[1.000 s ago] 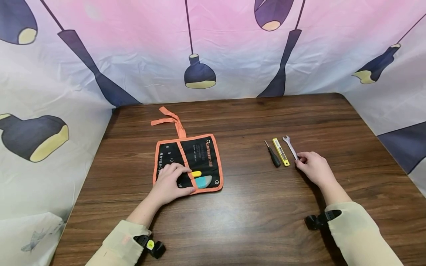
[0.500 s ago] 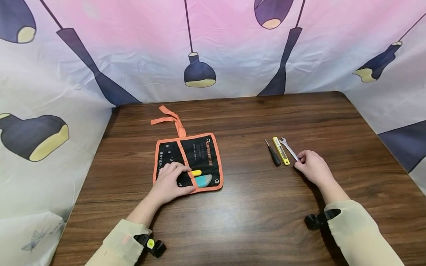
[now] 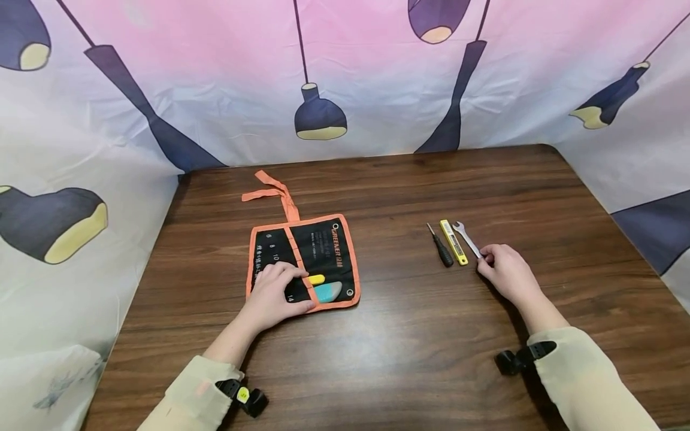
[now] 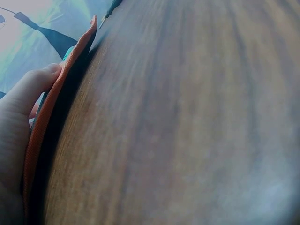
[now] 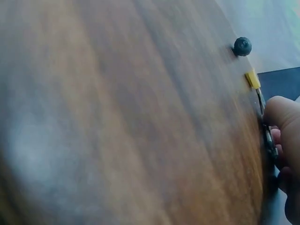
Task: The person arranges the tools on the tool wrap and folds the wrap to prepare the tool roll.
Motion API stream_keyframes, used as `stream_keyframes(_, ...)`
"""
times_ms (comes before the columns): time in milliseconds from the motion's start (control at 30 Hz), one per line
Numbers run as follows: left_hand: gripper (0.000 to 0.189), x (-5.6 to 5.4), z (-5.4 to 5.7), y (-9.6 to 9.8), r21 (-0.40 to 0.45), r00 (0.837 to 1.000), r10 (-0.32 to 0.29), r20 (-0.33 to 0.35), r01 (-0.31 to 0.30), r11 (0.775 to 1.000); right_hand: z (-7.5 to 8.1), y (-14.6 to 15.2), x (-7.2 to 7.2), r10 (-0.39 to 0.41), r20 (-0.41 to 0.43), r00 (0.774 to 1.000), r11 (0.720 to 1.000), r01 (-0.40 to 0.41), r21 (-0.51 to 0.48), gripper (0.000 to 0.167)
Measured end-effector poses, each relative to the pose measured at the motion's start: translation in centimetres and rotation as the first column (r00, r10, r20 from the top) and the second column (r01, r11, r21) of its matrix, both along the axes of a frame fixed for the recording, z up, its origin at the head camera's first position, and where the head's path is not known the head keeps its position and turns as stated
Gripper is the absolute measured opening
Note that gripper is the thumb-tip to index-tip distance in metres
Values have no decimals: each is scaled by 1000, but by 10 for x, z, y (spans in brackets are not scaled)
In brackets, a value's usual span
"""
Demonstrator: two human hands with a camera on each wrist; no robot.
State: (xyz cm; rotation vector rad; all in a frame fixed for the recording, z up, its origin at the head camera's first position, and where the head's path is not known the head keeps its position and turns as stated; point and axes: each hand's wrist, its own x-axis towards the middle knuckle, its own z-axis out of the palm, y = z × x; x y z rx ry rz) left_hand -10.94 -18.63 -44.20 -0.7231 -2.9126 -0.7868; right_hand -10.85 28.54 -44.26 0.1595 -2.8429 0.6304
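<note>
My left hand (image 3: pixel 272 297) rests with spread fingers on a black tool pouch (image 3: pixel 323 251) with orange edging. The thumb lies along its near edge, which shows up close in the left wrist view. A yellow end (image 3: pixel 316 279) and a teal, grey-tipped handle (image 3: pixel 328 292) stick out of its pocket beside the fingertips. On the right, thumb and fingers of my right hand (image 3: pixel 507 269) pinch the lower end of a silver open-ended wrench (image 3: pixel 466 237). Its open jaw points away from me. The pinched end is hidden by the hand.
Left of the wrench lie a narrow yellow case with a printed label (image 3: pixel 454 242) and a black-handled screwdriver (image 3: pixel 444 252). Orange ties (image 3: pixel 288 203) extend from the pouch's far edge. The wooden table (image 3: pixel 388 341) meets a lamp-patterned cloth (image 3: pixel 377 108) behind.
The wrench's far end has swung left, close to the yellow case, while my right hand keeps its pinch. The left hand stays on the pouch. The head view has shifted slightly.
</note>
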Motion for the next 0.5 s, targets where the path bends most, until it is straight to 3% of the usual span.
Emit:
stream_keyframes(300,54,-1,0,1,4,1000,-3,1,3,1000,-6,-2,2,-33,-67,997,998,30,-48,14)
stream_keyframes(500,54,-1,0,1,-3,1000,1,9,-1,1000,-8,-1,4,-33,-70,997,998,29,-57,12)
